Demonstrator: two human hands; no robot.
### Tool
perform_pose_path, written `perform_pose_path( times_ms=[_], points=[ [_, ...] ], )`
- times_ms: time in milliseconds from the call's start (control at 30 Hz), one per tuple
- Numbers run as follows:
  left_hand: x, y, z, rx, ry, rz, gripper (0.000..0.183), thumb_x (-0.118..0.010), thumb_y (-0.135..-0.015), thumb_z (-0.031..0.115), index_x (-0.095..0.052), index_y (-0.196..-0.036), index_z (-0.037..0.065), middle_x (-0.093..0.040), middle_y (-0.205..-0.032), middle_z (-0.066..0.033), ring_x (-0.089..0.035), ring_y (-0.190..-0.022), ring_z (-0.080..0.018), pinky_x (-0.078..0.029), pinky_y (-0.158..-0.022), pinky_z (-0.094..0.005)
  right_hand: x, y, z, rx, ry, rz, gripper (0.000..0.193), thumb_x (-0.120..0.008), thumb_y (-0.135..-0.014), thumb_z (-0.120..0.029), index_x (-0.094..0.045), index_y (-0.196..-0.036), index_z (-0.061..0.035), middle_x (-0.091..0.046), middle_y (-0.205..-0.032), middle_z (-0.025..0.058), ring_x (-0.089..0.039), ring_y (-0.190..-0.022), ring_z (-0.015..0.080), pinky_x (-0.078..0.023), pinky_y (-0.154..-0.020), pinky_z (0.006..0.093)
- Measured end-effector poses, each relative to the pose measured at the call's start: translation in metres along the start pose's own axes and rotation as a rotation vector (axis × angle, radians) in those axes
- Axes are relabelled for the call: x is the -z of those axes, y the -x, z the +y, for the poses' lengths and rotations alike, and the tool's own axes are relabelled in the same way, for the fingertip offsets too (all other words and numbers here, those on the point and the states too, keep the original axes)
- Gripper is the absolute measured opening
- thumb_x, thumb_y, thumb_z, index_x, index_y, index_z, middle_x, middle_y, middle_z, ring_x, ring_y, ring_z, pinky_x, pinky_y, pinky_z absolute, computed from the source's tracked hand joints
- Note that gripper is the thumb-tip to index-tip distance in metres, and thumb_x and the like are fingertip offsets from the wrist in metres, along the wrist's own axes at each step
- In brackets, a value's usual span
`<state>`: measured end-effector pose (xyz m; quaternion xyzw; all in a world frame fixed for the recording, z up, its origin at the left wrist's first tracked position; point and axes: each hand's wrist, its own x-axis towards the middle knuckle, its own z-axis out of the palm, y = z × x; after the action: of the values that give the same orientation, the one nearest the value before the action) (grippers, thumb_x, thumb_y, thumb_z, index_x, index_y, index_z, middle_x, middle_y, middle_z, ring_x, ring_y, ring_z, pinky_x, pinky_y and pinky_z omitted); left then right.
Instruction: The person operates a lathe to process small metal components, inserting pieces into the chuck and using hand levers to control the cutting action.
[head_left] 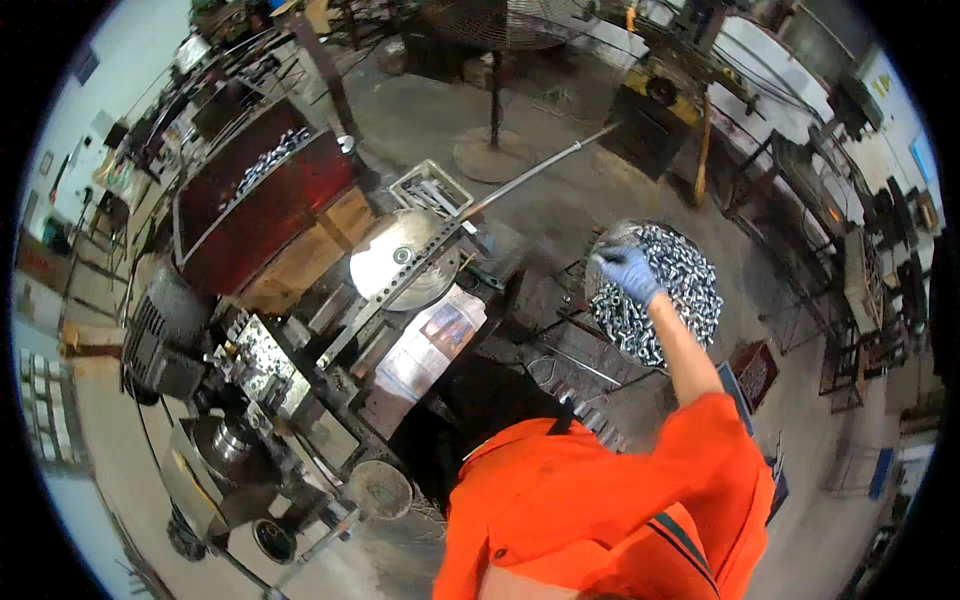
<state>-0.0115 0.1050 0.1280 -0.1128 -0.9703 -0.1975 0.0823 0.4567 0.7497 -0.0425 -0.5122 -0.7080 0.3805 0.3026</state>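
My right hand (628, 274), in a blue glove with greyish fingertips, is over the left part of a round container (612, 232) heaped with short shiny metal pieces (672, 285). Its fingers are drawn together and slightly blurred; whatever they hold, if anything, I cannot make out. The bare forearm leads back to an orange sleeve. My left hand is out of the picture, with only orange cloth showing at the lower edge. Left of the container is a machine carrying a large shiny disc (385, 258), a perforated bar (412, 262) and a printed sheet (430, 345).
A red bin (250, 215) with more metal pieces stands at the far left. A long rod (540, 170) juts diagonally beyond the machine. A pedestal fan (495, 100) stands at the back, and a small red box (752, 370) of parts lies right of the container.
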Motion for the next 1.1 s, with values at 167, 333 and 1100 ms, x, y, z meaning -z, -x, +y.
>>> perform_pose_path(
  times_ms=[167, 333, 1100],
  points=[
    [-0.005, -0.014, 0.134, -0.080, 0.500, -0.281, 0.041, -0.054, -0.090, 0.023, -0.051, -0.118, -0.007, -0.058, -0.111, -0.0128, -0.054, -0.098, -0.0168, -0.044, -0.085, -0.0288, -0.093, 0.051, -0.178, 0.587, 0.041, -0.234, 0.022, -0.070, -0.069, -0.012, -0.068, -0.090, -0.0068, -0.058, -0.113, 0.0157, -0.055, -0.104, 0.0297, -0.044, -0.089, 0.0368],
    [-0.069, -0.011, 0.245, -0.225, 0.632, -0.613, 0.041, -0.060, -0.083, 0.033, -0.060, -0.109, 0.002, -0.066, -0.093, -0.0123, -0.062, -0.086, -0.0160, -0.047, -0.075, -0.0303, -0.175, 0.087, -0.270, 1.090, -0.123, -0.335, 0.026, -0.071, -0.062, -0.015, -0.066, -0.087, -0.0098, -0.058, -0.102, 0.0135, -0.057, -0.089, 0.0273, -0.046, -0.074, 0.0349],
    [-0.093, -0.002, 0.191, -0.371, 0.920, -0.620, 0.040, -0.056, -0.085, 0.039, -0.064, -0.092, 0.000, -0.063, -0.070, -0.0142, -0.057, -0.062, -0.0192, -0.046, -0.062, -0.0339, -0.246, 0.133, -0.397, 1.488, 0.012, -1.018, 0.025, -0.071, -0.068, -0.026, -0.067, -0.088, -0.0112, -0.057, -0.108, 0.0139, -0.054, -0.086, 0.0318, -0.045, -0.075, 0.0393]
  ],
)
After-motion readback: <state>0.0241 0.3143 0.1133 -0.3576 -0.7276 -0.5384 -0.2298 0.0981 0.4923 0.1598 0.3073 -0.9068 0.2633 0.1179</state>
